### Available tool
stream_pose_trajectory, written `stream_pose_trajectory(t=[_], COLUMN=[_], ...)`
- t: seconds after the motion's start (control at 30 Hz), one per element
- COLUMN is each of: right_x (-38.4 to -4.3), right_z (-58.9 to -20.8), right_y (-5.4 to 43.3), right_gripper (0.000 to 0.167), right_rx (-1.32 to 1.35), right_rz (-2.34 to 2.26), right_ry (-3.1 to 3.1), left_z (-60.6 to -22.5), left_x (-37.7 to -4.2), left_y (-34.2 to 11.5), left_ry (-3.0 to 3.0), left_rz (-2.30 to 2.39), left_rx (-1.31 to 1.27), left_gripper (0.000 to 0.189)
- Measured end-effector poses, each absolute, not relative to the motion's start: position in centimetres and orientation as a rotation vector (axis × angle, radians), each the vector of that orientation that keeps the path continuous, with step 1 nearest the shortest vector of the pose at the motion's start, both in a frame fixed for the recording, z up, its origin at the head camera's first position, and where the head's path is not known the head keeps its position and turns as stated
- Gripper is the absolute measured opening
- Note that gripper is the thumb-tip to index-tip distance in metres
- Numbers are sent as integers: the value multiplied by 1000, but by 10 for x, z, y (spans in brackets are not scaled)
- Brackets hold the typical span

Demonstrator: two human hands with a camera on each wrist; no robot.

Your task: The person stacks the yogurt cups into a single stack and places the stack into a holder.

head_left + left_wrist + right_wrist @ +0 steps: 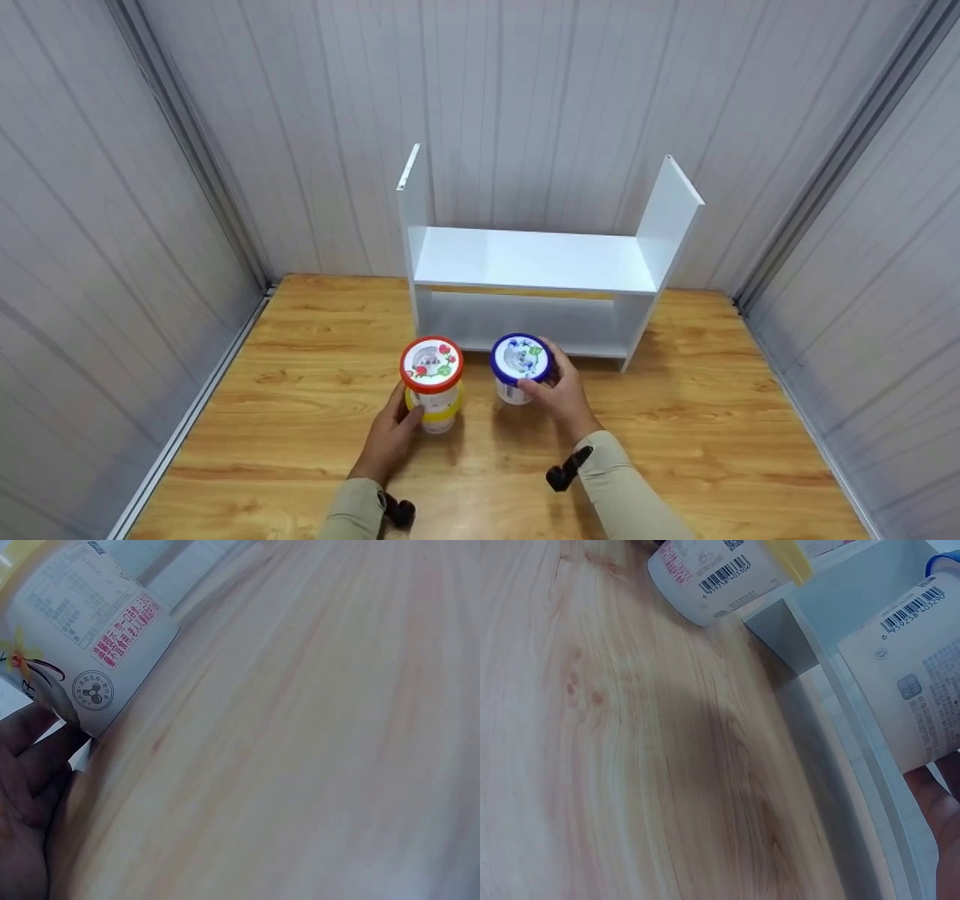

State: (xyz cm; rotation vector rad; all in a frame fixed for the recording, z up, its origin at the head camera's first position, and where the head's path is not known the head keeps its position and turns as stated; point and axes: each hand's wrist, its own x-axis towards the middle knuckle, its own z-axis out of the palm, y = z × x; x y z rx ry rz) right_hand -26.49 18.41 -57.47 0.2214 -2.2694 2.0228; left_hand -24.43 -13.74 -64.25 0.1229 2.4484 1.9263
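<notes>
Gripping a round white tub with a yellow lid (pixel 444 415), the left hand (pixel 391 432) curls round its side; a red-lidded white tub (pixel 433 369) sits stacked on top. The right hand (pixel 564 394) pinches a blue-lidded white tub (pixel 519 364) (its floral lid facing up), before the white two-tier shelf (pixel 536 259).

Side panels (pixel 671 217) of the white shelf unit (pixel 534 260) block sideways entry. Nearer, a gap separates the red-lidded tub (pixel 433 365), atop the yellow-lidded tub (pixel 444 413), from the blue-lidded tub (pixel 520 358). Counter (pixel 750 435) lies free left and right.
</notes>
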Motion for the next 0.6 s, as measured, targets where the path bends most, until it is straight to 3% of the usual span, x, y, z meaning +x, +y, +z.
stream_pose_trajectory(t=[0.6], right_x=[-267], right_z=[-561], right_y=[181], right_gripper=[89], right_rx=[249], right_rz=[2089], right_ry=[-2191], left_z=[-644], left_x=[-246], left_y=[-139], left_ry=[2501], left_rz=[1878], left_rx=[139], left_gripper=[76])
